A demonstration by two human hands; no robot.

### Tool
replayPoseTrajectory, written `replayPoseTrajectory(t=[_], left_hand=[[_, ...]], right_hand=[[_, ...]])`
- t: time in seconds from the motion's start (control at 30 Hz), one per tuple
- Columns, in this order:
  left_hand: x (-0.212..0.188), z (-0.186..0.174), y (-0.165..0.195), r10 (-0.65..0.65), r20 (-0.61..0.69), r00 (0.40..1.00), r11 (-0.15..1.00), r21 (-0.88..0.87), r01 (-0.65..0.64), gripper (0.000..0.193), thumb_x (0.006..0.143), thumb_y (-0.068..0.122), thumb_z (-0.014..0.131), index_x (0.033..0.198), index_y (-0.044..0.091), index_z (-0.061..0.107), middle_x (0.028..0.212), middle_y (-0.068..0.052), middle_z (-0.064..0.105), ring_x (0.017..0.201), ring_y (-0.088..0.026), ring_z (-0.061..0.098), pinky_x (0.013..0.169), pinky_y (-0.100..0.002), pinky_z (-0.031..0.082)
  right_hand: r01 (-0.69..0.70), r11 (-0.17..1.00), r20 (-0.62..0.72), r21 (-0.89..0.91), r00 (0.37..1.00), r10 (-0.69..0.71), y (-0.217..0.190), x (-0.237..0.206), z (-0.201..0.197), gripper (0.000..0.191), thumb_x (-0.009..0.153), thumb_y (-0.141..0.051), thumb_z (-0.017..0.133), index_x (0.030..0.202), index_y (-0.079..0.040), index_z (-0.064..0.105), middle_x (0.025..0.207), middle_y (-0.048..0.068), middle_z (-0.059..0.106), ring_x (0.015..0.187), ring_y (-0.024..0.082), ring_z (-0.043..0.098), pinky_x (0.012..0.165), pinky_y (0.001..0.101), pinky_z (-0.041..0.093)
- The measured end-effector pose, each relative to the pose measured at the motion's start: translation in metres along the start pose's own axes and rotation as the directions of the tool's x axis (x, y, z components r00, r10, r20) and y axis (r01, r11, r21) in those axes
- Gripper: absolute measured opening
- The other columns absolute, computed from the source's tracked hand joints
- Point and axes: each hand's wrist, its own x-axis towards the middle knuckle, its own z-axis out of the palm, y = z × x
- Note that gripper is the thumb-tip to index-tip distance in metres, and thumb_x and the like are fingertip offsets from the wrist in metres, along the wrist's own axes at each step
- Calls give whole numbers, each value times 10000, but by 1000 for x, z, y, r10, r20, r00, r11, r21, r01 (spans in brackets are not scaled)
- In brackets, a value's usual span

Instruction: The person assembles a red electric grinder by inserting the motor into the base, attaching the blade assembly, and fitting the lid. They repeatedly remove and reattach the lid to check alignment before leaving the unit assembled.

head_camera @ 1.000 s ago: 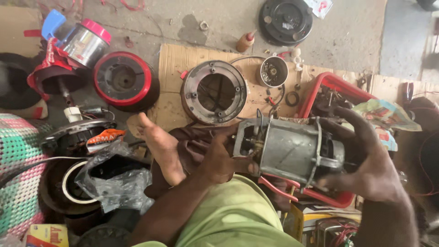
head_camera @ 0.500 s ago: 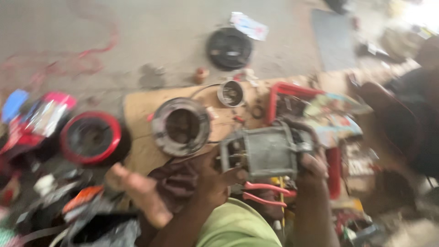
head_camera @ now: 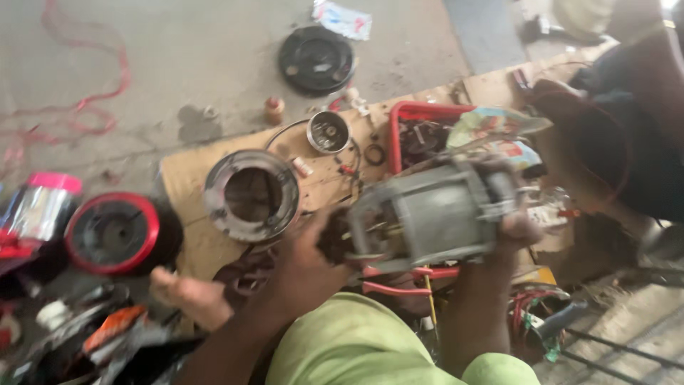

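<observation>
I hold a grey electric motor body (head_camera: 434, 214) with both hands, lifted over my lap and tilted. My left hand (head_camera: 306, 260) grips its left end, where dark windings show. My right hand (head_camera: 516, 228) clasps the right end from below. Under the motor lie red-handled pliers (head_camera: 399, 285). My bare foot (head_camera: 189, 296) rests on the floor to the left.
A round metal housing (head_camera: 251, 194) and a small metal cup-shaped part (head_camera: 328, 132) lie on cardboard (head_camera: 187, 178). A red-rimmed round part (head_camera: 114, 232) sits left, a black disc (head_camera: 315, 60) far back, a red tray (head_camera: 420, 132) of parts behind the motor.
My view swung and blurred. The motor stays in both hands and has tilted, its right end raised; my right hand shifted from over the top to under that end.
</observation>
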Motion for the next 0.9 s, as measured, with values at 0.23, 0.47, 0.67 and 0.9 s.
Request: replayPoseTrajectory(t=[0.23,0.47,0.67,0.9], left_hand=[[22,-15,78,354,158,922,718,585,-376,106,792,102,739,886,57,714,853,-192,687,815,-412,705,713,-496,565],[69,-20,99,471,85,878,667,617,-417,183,777,2,653,941,39,726,919,-206,674,808,-396,700,715,-493,566],[88,-11,78,666,99,739,643,427,-636,428,718,11,683,1141,-51,687,1106,-258,681,977,-398,683,838,-455,561],[89,-30,68,364,231,902,787,442,-430,202,863,127,745,1052,72,791,901,-125,787,864,-279,721,831,-407,557]], right_hand=[[223,947,-306,230,941,-148,-6,6,-15,705,747,-293,726,1376,1,604,1369,200,626,1302,363,615,1167,510,479],[229,921,-440,315,895,-72,-9,25,-10,675,788,-317,644,1404,-45,592,1395,184,637,1325,368,634,1183,561,507],[112,942,-373,316,928,15,3,28,0,693,791,-369,625,1415,-68,589,1403,184,644,1319,378,642,1165,610,505],[158,950,-457,270,889,-18,-1,26,-8,672,847,-329,600,1432,3,600,1383,207,660,1270,376,676,1147,549,523]])
